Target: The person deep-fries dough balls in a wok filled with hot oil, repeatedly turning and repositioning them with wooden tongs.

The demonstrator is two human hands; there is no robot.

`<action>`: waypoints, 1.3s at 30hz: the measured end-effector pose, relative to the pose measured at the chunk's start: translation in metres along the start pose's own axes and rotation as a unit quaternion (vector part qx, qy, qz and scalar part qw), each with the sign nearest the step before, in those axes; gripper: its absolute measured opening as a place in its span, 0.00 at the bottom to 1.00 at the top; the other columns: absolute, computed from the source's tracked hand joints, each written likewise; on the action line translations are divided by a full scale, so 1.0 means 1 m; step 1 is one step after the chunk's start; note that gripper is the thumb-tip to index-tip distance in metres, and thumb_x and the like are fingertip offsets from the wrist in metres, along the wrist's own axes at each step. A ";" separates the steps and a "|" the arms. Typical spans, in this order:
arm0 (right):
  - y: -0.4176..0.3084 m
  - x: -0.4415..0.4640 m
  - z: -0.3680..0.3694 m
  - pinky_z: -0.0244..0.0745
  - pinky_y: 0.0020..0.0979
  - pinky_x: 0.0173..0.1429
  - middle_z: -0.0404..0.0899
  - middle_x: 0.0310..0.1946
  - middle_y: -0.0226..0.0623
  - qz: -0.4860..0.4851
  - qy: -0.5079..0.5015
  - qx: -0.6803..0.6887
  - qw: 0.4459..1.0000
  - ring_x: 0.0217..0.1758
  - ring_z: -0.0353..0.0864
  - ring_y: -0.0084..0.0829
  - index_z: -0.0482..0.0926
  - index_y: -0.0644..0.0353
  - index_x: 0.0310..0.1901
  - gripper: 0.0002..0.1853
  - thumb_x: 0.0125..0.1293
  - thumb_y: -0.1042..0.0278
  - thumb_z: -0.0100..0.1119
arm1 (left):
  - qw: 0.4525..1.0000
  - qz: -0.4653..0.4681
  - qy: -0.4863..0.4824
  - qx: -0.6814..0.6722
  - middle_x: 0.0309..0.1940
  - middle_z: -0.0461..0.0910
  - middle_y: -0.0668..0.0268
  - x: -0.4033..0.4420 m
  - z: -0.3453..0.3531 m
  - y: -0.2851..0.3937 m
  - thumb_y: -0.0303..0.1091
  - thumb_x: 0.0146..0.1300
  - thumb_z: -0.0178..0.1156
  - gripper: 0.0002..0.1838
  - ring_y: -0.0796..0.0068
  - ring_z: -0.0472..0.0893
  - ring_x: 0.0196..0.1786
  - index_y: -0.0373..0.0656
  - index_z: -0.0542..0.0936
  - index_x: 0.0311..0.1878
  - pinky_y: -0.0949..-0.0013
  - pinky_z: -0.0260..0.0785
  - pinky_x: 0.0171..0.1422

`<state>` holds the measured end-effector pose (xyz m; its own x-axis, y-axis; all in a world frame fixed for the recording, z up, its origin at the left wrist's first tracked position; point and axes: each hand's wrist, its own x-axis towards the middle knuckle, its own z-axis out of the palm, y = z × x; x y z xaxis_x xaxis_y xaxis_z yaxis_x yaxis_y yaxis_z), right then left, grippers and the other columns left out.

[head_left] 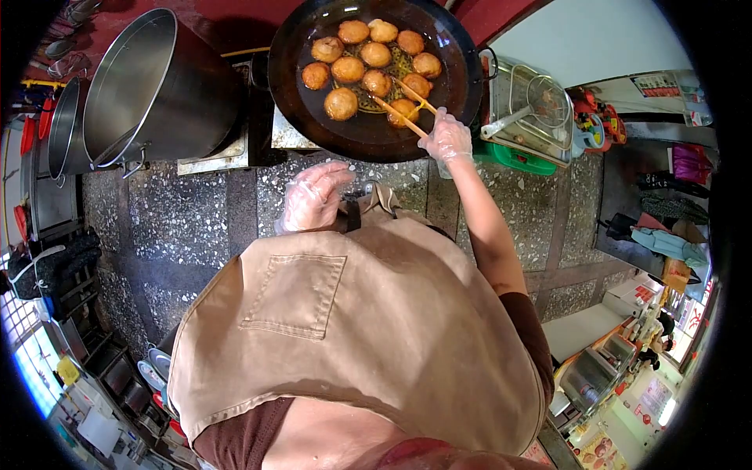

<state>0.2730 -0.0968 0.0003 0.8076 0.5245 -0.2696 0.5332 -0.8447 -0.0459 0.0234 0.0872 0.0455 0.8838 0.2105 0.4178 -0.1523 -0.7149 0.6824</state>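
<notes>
My right hand [448, 139], in a clear plastic glove, grips a pair of long wooden chopsticks [407, 125]. Their tips reach into a wide dark wok [290, 117] of hot-looking oil. Several round golden-brown fried balls [348, 70] float there, and the chopsticks lie over and beside the ones nearest the right side. Also gloved, my left hand [315, 196] hovers in front of the apron, below the wok's near rim. Its fingers are loosely curved and apart, with nothing seen in them.
Left of the wok stands a tall steel pot [196, 86], with a second pot [66, 129] beyond it. To the right, a wire strainer [548, 102] rests over a metal tray [513, 90], above a green basket [521, 159]. A tan apron [392, 313] covers my front.
</notes>
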 end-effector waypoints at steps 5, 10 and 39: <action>-0.001 -0.002 -0.001 0.76 0.38 0.54 0.80 0.46 0.47 0.001 0.009 -0.001 1.000 0.49 0.82 0.43 0.66 0.71 0.61 0.45 0.46 0.51 0.74 | 1.000 0.006 0.000 -0.012 0.45 0.82 0.59 0.000 0.002 -0.003 0.16 0.45 0.56 0.21 0.56 0.81 0.48 0.44 0.82 0.44 0.60 0.75 0.51; 0.000 -0.002 0.001 0.76 0.39 0.54 0.80 0.46 0.48 0.000 0.010 -0.002 1.000 0.49 0.82 0.43 0.65 0.70 0.61 0.45 0.46 0.52 0.74 | 1.000 0.007 -0.004 -0.018 0.46 0.81 0.59 0.001 0.001 -0.001 0.16 0.45 0.56 0.21 0.55 0.81 0.47 0.44 0.82 0.44 0.59 0.75 0.51; 0.001 -0.001 -0.002 0.75 0.40 0.53 0.79 0.46 0.47 0.002 0.003 -0.005 1.000 0.48 0.82 0.44 0.65 0.68 0.60 0.44 0.46 0.52 0.75 | 1.000 0.008 -0.014 -0.017 0.46 0.81 0.57 0.003 -0.004 0.004 0.17 0.47 0.56 0.20 0.53 0.81 0.48 0.44 0.81 0.45 0.58 0.75 0.52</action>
<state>0.2729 -0.0979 0.0025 0.8118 0.5212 -0.2632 0.5317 -0.8462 -0.0356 0.0237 0.0878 0.0515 0.8931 0.1797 0.4124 -0.1812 -0.6954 0.6954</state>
